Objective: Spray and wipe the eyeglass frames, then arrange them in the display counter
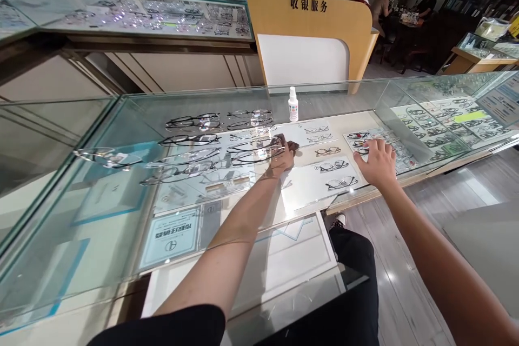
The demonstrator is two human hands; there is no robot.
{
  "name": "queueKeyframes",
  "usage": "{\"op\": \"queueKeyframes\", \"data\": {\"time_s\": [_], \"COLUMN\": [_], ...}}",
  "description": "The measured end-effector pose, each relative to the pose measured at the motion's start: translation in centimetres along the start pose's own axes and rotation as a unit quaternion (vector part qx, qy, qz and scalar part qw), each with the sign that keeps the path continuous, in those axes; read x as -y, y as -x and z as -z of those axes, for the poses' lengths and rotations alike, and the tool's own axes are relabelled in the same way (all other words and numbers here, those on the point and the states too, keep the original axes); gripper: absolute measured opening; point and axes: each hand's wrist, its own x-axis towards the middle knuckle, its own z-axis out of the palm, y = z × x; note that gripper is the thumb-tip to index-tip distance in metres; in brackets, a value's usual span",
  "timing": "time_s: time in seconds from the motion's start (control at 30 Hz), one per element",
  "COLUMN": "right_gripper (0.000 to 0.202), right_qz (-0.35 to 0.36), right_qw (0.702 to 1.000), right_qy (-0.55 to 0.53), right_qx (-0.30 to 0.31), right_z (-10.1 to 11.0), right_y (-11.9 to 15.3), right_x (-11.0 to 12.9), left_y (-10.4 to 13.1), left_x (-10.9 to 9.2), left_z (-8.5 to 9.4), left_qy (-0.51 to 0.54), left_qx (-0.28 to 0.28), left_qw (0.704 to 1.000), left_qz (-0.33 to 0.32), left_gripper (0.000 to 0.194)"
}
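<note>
Inside the glass display case, seen through its top, my left hand [284, 155] reaches in with its fingers closed round something dark that I cannot make out. Beside it on the left, several pairs of glasses [190, 139] rest on the glass top [141, 113]. My right hand [378, 162] lies over the glass top with its fingers spread, holding nothing. Between the hands, black-framed glasses [333, 166] and brown-framed glasses [327, 151] sit on the white boards in the case. A white spray bottle [293, 105] stands upright on the glass behind my left hand.
An open drawer [292, 251] juts out at the front edge, by my legs. Behind the case stands a wooden cashier counter [308, 16]. Another glass case [154, 13] with many glasses is at the back left. Two people sit at a table at the far right.
</note>
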Motion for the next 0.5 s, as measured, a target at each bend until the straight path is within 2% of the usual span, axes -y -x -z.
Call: {"op": "queueKeyframes", "data": {"time_s": [0.13, 0.3, 0.4, 0.5], "right_gripper": [0.040, 0.038, 0.037, 0.036], "right_qz": [-0.002, 0.007, 0.016, 0.025], "right_qw": [1.000, 1.000, 1.000, 1.000], "right_qy": [-0.007, 0.000, 0.007, 0.012], "right_qx": [0.002, 0.010, 0.003, -0.006], "right_z": [0.4, 0.8, 0.8, 0.8], "right_y": [0.3, 0.9, 1.1, 1.3], "right_x": [0.0, 0.0, 0.1, 0.1], "left_y": [-1.3, -4.6, -6.5, -7.7], "left_x": [-0.2, 0.2, 0.0, -0.8], "left_z": [-1.1, -0.6, -0.4, -1.0], "left_qy": [-0.014, -0.033, -0.036, -0.035], "left_qx": [-0.012, 0.006, 0.020, 0.044], "left_qw": [1.000, 0.999, 0.999, 0.998], "left_qz": [0.020, 0.034, 0.028, -0.003], "left_gripper": [0.070, 0.067, 0.073, 0.083]}}
